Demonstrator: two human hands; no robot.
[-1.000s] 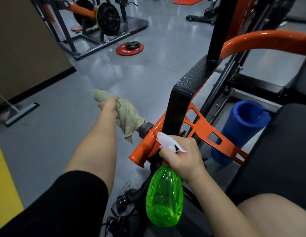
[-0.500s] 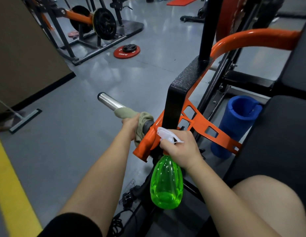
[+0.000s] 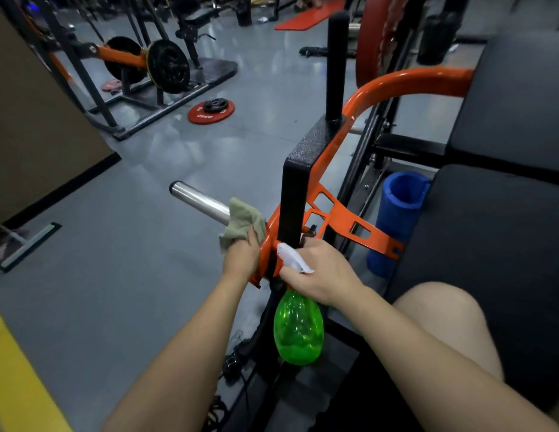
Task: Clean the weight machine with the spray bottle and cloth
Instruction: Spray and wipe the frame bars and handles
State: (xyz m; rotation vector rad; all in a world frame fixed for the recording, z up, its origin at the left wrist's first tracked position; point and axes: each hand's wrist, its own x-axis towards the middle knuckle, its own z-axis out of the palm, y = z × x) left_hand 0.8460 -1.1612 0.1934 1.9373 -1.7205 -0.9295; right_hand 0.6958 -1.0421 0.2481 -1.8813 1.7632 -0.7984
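Two hands working at weight machine [image 3: 334,210]: left hand [image 3: 242,257] gripping cloth [image 3: 240,219], pressing it around inner end of steel peg [image 3: 200,199]; right hand [image 3: 322,272] holding spray bottle [image 3: 298,328] by neck, bottle hanging beside frame. Peg's outer end jutting free over open floor [image 3: 131,275].

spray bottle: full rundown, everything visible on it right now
The spray bottle has a translucent, bright green, bulb-shaped plastic body and a white trigger head. It hangs roughly upright, body down, held by the right hand, whose fingers wrap the neck just below the head. The nozzle points left towards the machine's orange frame and sits close to it; whether they touch cannot be told. A denser green at the bottom may be liquid. Nothing else visibly touches it.
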